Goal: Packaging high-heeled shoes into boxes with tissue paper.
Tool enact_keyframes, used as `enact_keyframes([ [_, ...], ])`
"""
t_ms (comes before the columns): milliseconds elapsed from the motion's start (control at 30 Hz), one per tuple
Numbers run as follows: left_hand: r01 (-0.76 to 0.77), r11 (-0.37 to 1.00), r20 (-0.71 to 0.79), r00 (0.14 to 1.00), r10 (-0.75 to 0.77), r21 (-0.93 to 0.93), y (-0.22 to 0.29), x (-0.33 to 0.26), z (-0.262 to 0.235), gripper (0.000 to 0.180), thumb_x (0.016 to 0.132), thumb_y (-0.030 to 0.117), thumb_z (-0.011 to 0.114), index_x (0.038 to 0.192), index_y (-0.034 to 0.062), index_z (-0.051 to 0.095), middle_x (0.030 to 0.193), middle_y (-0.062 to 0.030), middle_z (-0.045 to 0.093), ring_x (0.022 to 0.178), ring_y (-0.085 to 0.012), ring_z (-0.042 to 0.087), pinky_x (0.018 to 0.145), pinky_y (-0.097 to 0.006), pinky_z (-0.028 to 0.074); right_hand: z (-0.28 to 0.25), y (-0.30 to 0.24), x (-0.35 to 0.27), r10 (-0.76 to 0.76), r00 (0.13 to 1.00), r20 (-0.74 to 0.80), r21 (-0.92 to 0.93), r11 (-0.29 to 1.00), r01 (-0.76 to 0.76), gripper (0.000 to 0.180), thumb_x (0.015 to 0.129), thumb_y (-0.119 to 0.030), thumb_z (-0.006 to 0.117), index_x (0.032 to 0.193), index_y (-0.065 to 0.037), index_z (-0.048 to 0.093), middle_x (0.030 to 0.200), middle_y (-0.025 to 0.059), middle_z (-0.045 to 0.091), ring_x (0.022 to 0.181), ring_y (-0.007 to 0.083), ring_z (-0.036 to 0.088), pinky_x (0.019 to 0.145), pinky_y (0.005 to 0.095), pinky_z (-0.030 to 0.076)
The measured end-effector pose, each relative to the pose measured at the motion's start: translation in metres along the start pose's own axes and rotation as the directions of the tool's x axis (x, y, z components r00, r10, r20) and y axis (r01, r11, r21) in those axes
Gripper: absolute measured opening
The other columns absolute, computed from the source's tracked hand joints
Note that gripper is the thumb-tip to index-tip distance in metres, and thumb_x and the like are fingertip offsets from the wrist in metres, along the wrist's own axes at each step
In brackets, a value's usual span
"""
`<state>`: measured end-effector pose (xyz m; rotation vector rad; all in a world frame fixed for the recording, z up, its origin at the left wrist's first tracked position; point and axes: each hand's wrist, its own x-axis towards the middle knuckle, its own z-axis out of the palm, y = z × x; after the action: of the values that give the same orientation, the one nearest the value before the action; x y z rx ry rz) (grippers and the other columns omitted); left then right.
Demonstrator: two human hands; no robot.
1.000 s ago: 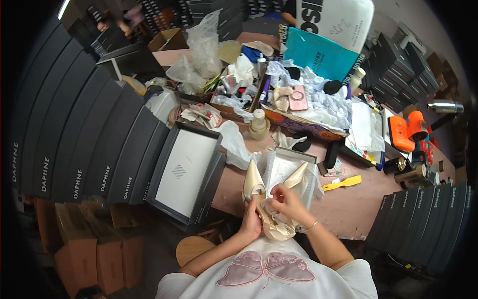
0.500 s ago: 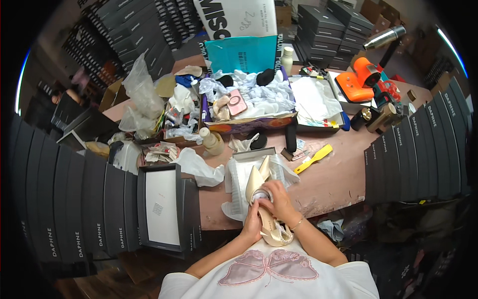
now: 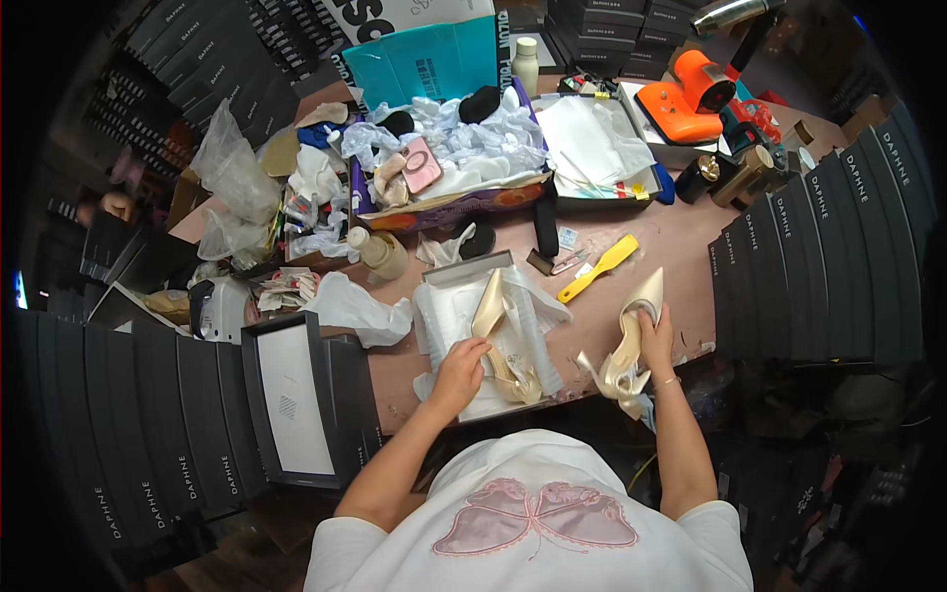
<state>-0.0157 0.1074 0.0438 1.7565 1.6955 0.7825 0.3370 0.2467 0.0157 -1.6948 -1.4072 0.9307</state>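
My right hand (image 3: 660, 343) grips a pale gold pointed-toe shoe (image 3: 646, 292), held over the table's right side with its toe pointing away from me. Its thumb side reaches into the shoe's opening, and the strap end hangs toward me. A matching pale gold shoe (image 3: 489, 308) lies in an open shoebox (image 3: 490, 263) lined with white tissue paper (image 3: 447, 296). My left hand (image 3: 458, 376) is closed on the side of that shoe near the middle, its fingertips partly hidden.
A dark lidless box (image 3: 284, 405) stands left of the shoebox, beside rows of dark shoeboxes (image 3: 163, 434). More boxes (image 3: 819, 257) line the right. Behind are a yellow-handled brush (image 3: 604, 264), a bottle (image 3: 380, 254), a paper-filled carton (image 3: 454, 209) and an orange device (image 3: 686, 104).
My hands have separated. The shoe they held together has gone right in my right hand, while my left hand has moved onto the other shoe in the box. The view has shifted.
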Motion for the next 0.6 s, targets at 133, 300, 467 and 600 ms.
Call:
enact_keyframes([
  [133,-0.374,0.821,0.355,0.907,0.227,0.431,-0.003,0.021,0.006,0.031,0.078,0.004,0.057,0.109,0.0069,0.061,0.125,-0.0110,0.053,0.128,-0.0308,0.041,0.108,-0.050,0.029,0.001,0.071,0.016,-0.031,0.989,0.147,-0.418,0.904,0.090,0.052,0.088,-0.021,0.060,0.129,0.005,0.041,0.120,0.0296,0.049,0.111,0.0445,0.049,0.095,0.0445,0.041],
  [300,-0.366,0.745,0.399,0.905,0.145,0.558,-0.026,0.024,0.033,0.026,0.084,0.012,0.050,0.108,0.0105,0.061,0.121,-0.0087,0.054,0.129,-0.0265,0.040,0.109,-0.061,0.015,-0.037,0.035,-0.023,-0.254,0.886,0.387,-0.549,0.709,0.443,0.068,0.077,-0.013,0.065,0.138,-0.006,0.036,0.136,0.0238,0.039,0.125,0.0422,0.038,0.103,0.0481,0.034],
  [467,-0.395,0.754,0.456,0.878,0.143,0.525,-0.028,0.029,0.030,0.028,0.082,0.012,0.054,0.109,0.0150,0.061,0.117,-0.0036,0.055,0.123,-0.0214,0.044,0.109,-0.062,0.015,0.006,0.023,-0.043,-0.315,0.818,0.481,-0.445,0.717,0.537,0.066,0.072,-0.013,0.068,0.133,-0.010,0.045,0.137,0.0177,0.041,0.129,0.0376,0.037,0.111,0.0548,0.021],
  [600,-0.414,0.800,0.452,0.868,0.204,0.434,-0.018,0.045,-0.010,0.029,0.082,0.011,0.058,0.110,0.0154,0.060,0.110,-0.0024,0.059,0.120,-0.0227,0.047,0.108,-0.061,0.017,0.029,0.040,-0.037,-0.302,0.901,0.313,-0.415,0.810,0.415,0.048,0.076,-0.010,0.061,0.123,-0.008,0.053,0.123,0.0146,0.055,0.124,0.0312,0.045,0.110,0.0589,0.015],
])
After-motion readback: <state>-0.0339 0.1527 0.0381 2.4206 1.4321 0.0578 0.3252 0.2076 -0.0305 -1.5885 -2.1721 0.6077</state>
